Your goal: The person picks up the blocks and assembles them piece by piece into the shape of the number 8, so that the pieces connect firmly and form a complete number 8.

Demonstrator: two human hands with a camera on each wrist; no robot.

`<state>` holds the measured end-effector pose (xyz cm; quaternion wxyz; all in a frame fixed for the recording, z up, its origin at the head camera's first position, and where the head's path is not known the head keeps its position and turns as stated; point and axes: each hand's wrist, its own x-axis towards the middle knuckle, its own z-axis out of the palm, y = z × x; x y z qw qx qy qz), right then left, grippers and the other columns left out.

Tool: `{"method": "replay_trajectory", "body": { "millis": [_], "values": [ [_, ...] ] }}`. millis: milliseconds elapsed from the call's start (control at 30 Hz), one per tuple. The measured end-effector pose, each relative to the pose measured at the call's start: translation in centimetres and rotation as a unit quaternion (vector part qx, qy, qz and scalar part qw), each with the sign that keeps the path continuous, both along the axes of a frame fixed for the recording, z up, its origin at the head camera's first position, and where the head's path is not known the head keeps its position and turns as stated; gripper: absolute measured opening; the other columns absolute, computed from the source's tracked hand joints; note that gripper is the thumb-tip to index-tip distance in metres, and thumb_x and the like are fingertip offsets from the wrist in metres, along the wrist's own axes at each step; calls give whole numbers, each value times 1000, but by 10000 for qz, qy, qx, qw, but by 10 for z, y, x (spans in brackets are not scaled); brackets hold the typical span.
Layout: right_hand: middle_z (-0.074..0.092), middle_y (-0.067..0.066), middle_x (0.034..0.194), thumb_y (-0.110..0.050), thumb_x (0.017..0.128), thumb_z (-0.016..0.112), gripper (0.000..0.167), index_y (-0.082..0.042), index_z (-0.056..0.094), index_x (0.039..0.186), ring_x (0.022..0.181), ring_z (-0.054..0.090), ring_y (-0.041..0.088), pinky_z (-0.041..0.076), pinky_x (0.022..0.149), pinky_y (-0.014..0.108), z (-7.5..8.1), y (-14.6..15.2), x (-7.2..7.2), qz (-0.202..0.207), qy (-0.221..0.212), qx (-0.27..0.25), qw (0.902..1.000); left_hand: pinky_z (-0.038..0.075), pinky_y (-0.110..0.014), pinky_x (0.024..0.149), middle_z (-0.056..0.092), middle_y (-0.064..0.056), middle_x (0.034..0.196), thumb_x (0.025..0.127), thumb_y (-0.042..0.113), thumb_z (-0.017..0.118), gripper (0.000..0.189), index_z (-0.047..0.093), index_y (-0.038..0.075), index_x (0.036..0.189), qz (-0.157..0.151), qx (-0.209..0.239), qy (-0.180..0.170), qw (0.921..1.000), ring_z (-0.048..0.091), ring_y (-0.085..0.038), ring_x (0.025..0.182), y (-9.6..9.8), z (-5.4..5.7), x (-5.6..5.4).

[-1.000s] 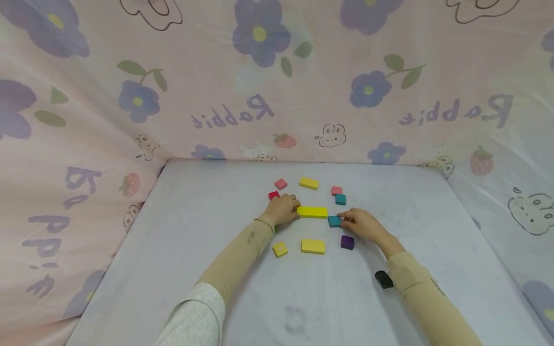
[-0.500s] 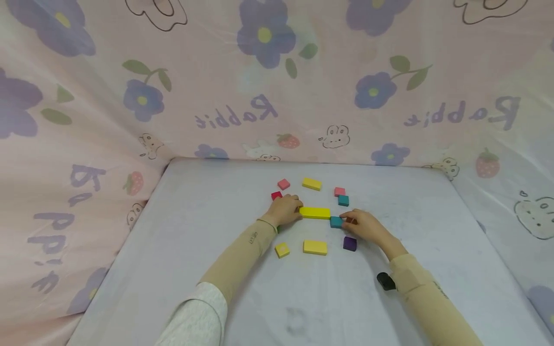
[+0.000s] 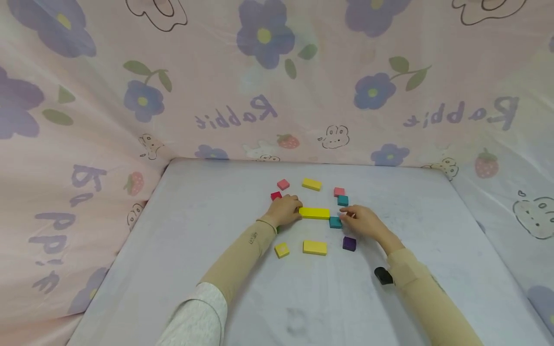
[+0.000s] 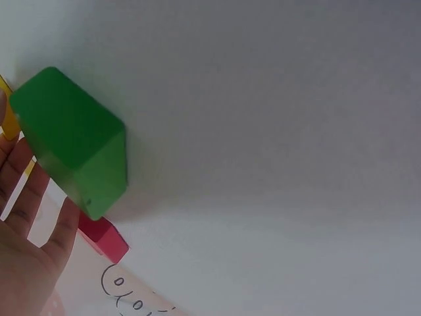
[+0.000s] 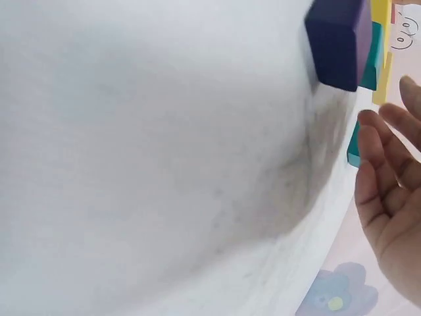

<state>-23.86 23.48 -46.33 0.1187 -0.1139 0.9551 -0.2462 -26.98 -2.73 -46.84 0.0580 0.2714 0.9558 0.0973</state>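
In the head view my left hand (image 3: 284, 210) pinches the left end of a long yellow block (image 3: 314, 213) lying on the table. The left wrist view shows thumb and fingers either side of a yellow edge (image 4: 9, 122), beside a green block (image 4: 69, 125) that the hand mostly hides from above. A teal block (image 3: 335, 222) sits right at the long block's right end. My right hand (image 3: 362, 222) hovers just right of it, fingers loosely bent and holding nothing. A purple block (image 5: 339, 43) lies nearer the body, below the right hand.
Around these lie a red block (image 3: 276, 195), two pink blocks (image 3: 283, 184), another teal block (image 3: 343, 200), and yellow blocks at the back (image 3: 311, 184) and front (image 3: 315, 247). A small yellow square (image 3: 282, 250) is front left. Patterned cloth (image 3: 242, 125) walls the table.
My right hand has let go of the teal block and its fingers have drawn slightly away. The left hand stays at the long yellow block. The whole view shifted a little.
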Motion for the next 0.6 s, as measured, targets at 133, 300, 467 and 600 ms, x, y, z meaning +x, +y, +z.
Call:
{"method": "replay_trajectory", "body": {
  "millis": [133,300,467,600],
  "values": [
    [63,16,102,-28,94,53,40,-4,56,126,83,54,25,47,72,35,4,0,-12,-348,397,106,9986,43,-25,74,62,2,99,86,36,65,37,64,17,118,10,-3,17,10000,50,-15,86,0,0,-1],
    [59,23,109,-22,95,51,42,0,49,130,89,55,31,47,78,44,5,2,-29,-694,529,147,9961,44,-25,75,62,2,103,86,36,64,37,64,17,119,13,11,-11,10000,50,-15,88,0,0,0],
    [57,26,113,-20,95,50,42,4,49,129,92,55,34,47,81,46,2,3,-39,-799,295,161,9962,44,-23,74,62,3,103,86,36,64,38,64,17,119,0,-5,-26,10000,50,-15,88,0,0,0],
    [59,25,113,-20,95,51,40,2,52,128,91,55,31,47,80,42,-3,2,-40,-917,249,82,9954,44,-23,73,62,3,102,86,36,64,37,64,17,118,-11,19,4,10000,50,-15,87,0,0,0]
  ]
}}
